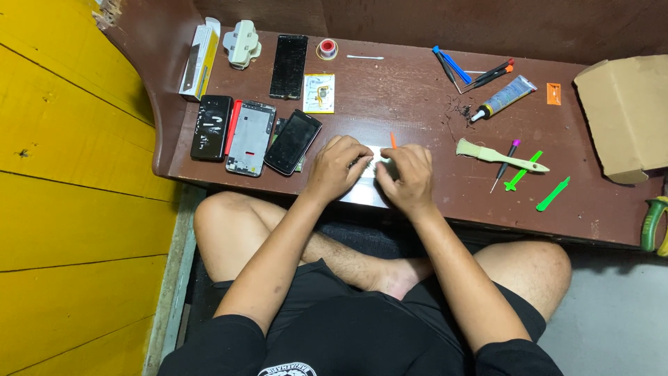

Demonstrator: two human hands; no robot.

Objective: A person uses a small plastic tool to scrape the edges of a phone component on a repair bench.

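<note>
Both my forearms come in from below and meet at the near edge of the desk (417,104). L hand (337,169) palm down, fingers curled inward. R hand (406,177) same, knuckles up, fingers bent toward the L. Fingertips of both almost touching over a pale flat device (362,191) lying at the desk's near edge, partly overhanging toward my lap. Both grips pressed down on its top end; whether they pinch some small part there, can't tell, fingers hide it. An orange stick (392,140) pokes up just behind my R hand, touching or in it, unclear.

Desk is dark brown wood, scuffed. L of my hands: black phone (292,142) tilted, bare phone frame (250,137), another black phone (211,127) w/ a red strip between those two. Further back: dark screen panel (289,66), small yellow-edged card (319,93), tape roll (327,49), white box (200,58). R of my hands: brush (497,156), small screwdriver (504,164), two green pry tools (537,177), glue tube (504,97), blue and black tools (470,69) at the back, cardboard box (626,115) far R.

I'm sitting cross-legged, black shorts, bare knees under the desk. Yellow plank wall (69,174) on my L.
</note>
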